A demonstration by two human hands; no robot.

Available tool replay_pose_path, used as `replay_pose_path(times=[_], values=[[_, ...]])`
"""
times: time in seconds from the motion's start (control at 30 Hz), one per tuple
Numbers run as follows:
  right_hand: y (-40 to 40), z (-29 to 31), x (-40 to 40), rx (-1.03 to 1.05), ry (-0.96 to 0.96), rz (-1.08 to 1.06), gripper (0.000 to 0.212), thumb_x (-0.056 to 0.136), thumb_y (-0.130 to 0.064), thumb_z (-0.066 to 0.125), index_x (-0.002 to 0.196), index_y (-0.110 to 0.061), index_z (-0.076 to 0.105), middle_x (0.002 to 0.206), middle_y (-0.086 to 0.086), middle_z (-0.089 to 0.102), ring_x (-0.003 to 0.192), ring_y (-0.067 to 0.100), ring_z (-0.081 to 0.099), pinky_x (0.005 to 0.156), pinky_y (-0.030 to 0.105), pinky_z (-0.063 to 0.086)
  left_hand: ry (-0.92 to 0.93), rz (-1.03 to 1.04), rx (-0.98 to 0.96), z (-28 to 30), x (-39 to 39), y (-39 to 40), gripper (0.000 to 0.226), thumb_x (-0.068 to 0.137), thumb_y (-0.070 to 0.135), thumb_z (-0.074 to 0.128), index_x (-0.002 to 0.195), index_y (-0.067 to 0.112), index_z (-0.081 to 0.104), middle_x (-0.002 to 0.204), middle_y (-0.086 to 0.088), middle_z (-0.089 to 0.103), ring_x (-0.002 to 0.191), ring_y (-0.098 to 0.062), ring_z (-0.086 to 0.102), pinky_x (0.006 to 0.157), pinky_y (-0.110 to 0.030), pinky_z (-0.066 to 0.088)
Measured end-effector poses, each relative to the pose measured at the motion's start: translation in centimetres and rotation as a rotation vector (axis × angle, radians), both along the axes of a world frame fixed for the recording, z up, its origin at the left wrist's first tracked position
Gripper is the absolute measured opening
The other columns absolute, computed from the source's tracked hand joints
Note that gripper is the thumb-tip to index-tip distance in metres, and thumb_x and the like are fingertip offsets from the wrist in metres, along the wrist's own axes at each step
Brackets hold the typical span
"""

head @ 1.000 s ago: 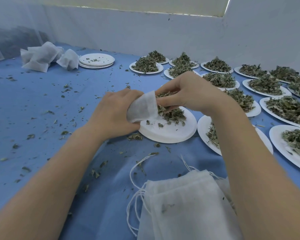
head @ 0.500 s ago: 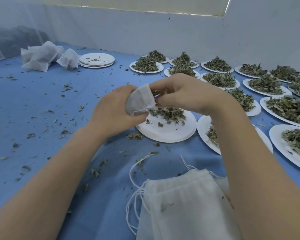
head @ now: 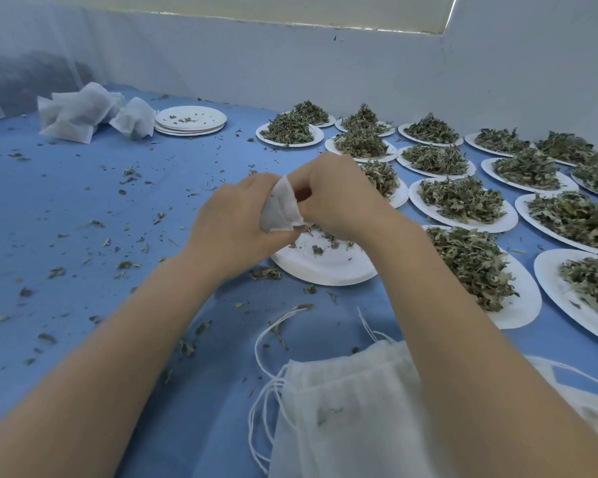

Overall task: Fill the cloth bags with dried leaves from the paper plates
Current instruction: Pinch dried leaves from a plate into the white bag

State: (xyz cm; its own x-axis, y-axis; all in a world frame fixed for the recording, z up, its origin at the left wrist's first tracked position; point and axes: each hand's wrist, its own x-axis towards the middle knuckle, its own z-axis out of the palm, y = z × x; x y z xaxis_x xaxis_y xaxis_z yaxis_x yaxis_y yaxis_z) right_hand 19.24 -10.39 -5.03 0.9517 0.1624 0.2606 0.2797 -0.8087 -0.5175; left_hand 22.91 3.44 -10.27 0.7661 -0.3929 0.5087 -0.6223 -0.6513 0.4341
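Far left, at the back of the blue table cover [head: 83, 208]: a heap of filled cloth bags [head: 83, 112], and just beside it on the right a stack of used paper plates [head: 190, 119] carrying only leaf crumbs. Loose leaf fragments are scattered over the cover.

Left hand [head: 235, 222]: fingers curled round the body of a small white cloth bag [head: 281, 210], gripping it from the left side. The bag is held above the near edge of a nearly emptied paper plate [head: 325, 267], clear of the plate surface. A few dried leaves [head: 320, 241] remain on that plate under the hands.

Right hand [head: 342, 194]: fingers bent inward, fingertips at the upper right edge of the same bag, at its mouth. The fingertips are hidden behind the knuckles; whether they pinch the cloth, hold leaves, or both cannot be determined.

Foreground, centre: a pile of empty cloth bags [head: 353, 415] with white drawstrings [head: 266, 391] trailing to its left, lying on the cover between the forearms and partly under the right forearm.

Right of the hands: rows of full paper plates [head: 463, 201], each heaped with dried leaves, extending to the right edge and back to the white wall [head: 359, 70]. Adjacent plates touch or overlap.
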Motion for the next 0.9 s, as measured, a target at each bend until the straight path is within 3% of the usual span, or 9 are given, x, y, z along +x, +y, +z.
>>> replay_pose_path(times=[0.13,0.37,0.47,0.67,0.7,0.73,0.77,0.8,0.9], values=[[0.2,0.4,-0.3,-0.074,0.144,0.096,0.029,0.082,-0.006,0.057,0.056,-0.018,0.057,0.051,-0.003,0.042,0.042,0.006,0.034,0.039,0.01,0.027,0.01,-0.017,0.03,0.1,-0.2,-0.3,0.049,0.072,0.045,0.067,0.109,0.016,0.053,0.088,0.006,0.053,0.083,-0.025,0.054,0.066,-0.034,0.04],[-0.4,0.8,-1.0,0.129,0.259,0.224,0.014,0.087,-0.014,0.061,0.076,-0.005,0.062,0.057,0.001,0.043,0.045,0.006,0.028,0.044,0.016,0.023,0.054,-0.11,-0.094,1.3,-0.6,0.8,0.07,0.049,0.067,0.069,0.104,0.026,0.056,0.087,0.01,0.064,0.08,-0.016,0.06,0.068,-0.036,0.049],[-1.2,1.2,-0.8,0.179,0.273,0.237,0.012,0.085,-0.013,0.064,0.089,-0.003,0.069,0.071,0.025,0.054,0.062,0.018,0.034,0.059,0.03,0.027,0.007,-0.126,0.014,1.4,-0.2,1.2,0.073,0.053,0.049,0.083,0.114,0.022,0.053,0.09,0.013,0.056,0.08,-0.018,0.056,0.067,-0.03,0.043],[-2.5,1.0,-0.1,0.121,0.22,0.13,0.024,0.085,-0.017,0.064,0.095,0.005,0.067,0.069,0.02,0.051,0.066,0.02,0.031,0.064,0.033,0.026,0.013,-0.083,0.051,1.0,0.3,1.3,0.062,0.066,0.015,0.072,0.124,0.024,0.05,0.106,0.008,0.058,0.09,-0.017,0.052,0.076,-0.038,0.047],[-2.5,1.0,-0.2,0.116,0.198,0.117,0.021,0.086,-0.015,0.062,0.095,0.003,0.069,0.069,0.02,0.055,0.072,0.016,0.027,0.06,0.035,0.027,0.014,-0.078,0.063,0.9,0.4,1.3,0.061,0.067,0.016,0.071,0.124,0.024,0.05,0.106,0.007,0.057,0.09,-0.017,0.051,0.076,-0.038,0.046],[-2.5,1.1,-0.3,0.113,0.172,0.103,0.016,0.087,-0.015,0.062,0.093,-0.007,0.073,0.075,0.024,0.062,0.06,0.032,0.036,0.055,0.037,0.032,0.018,-0.072,0.081,0.8,0.5,1.4,0.06,0.068,0.016,0.071,0.124,0.024,0.05,0.105,0.007,0.057,0.091,-0.017,0.051,0.075,-0.037,0.046],[-2.5,1.1,-0.3,0.119,0.137,0.082,0.016,0.087,-0.015,0.062,0.089,-0.022,0.076,0.084,0.019,0.07,0.073,0.042,0.054,0.055,0.038,0.042,0.027,-0.066,0.104,0.6,0.7,1.5,0.059,0.069,0.018,0.071,0.123,0.023,0.05,0.105,0.007,0.057,0.092,-0.018,0.052,0.075,-0.036,0.045],[-2.7,1.0,-0.4,0.134,0.101,0.051,0.021,0.087,-0.016,0.062,0.089,-0.032,0.075,0.087,0.008,0.073,0.063,0.024,0.058,0.06,0.032,0.051,0.039,-0.064,0.125,0.6,0.8,1.6,0.057,0.069,0.019,0.071,0.123,0.023,0.051,0.106,0.005,0.057,0.093,-0.019,0.052,0.075,-0.034,0.044],[-3.1,0.5,0.1,0.126,0.029,-0.115,0.03,0.089,-0.008,0.054,0.099,-0.029,0.072,0.093,-0.01,0.072,0.089,0.006,0.065,0.088,0.025,0.051,0.073,-0.064,0.147,0.4,1.0,2.1,0.054,0.069,0.022,0.068,0.121,0.022,0.052,0.107,0.0,0.058,0.095,-0.022,0.053,0.076,-0.035,0.044]])
